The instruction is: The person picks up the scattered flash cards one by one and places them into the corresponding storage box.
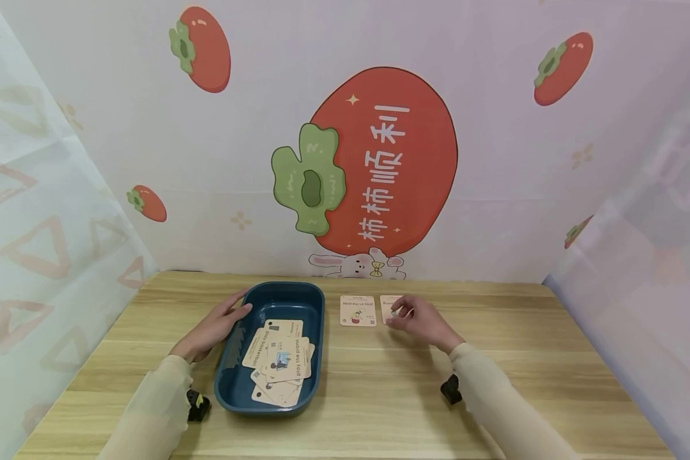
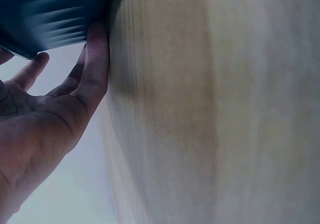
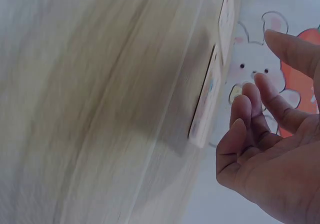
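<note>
My left hand [image 1: 215,326] rests against the left side of a dark blue plastic bin [image 1: 223,383], near its far end. In the left wrist view, its fairly straight fingers [image 2: 95,64] touch the ribbed outer wall. Inside the bin lies a loose pile of picture cards, a "play the piano" card [image 1: 284,361] on top. My right hand [image 1: 424,321] hovers over a card [image 1: 386,301], partly hiding it; its fingers are loosely bent with nothing between them. Left of that card lies a "play on the slide" card [image 1: 358,311], flat, with a small space between the two.
The wood-grain table [image 1: 391,396] carries the bin and cards. A patterned cloth backdrop [image 1: 489,211] rises behind the table's far edge, and similar cloth hangs on both sides. Black wrist devices [image 1: 197,406] are worn at both sleeves.
</note>
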The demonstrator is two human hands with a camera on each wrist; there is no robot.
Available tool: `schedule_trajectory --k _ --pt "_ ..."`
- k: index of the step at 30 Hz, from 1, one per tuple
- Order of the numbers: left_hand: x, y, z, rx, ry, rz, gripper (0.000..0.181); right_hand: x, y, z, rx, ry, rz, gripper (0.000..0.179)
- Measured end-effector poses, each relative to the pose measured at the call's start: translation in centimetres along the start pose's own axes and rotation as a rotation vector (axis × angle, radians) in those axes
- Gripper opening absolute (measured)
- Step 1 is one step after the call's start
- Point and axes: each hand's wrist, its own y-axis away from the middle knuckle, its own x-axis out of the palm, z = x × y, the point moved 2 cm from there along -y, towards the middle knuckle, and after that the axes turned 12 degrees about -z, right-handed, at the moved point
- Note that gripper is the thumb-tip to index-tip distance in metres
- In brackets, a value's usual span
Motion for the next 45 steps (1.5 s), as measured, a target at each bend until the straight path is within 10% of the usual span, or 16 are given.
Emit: schedule_trajectory --k 45 --pt "-0.1 -0.1 0.1 0.004 0.006 0.002 0.065 -0.5 -3.3 -3.8 0.136 0.268 0.020 0.083"
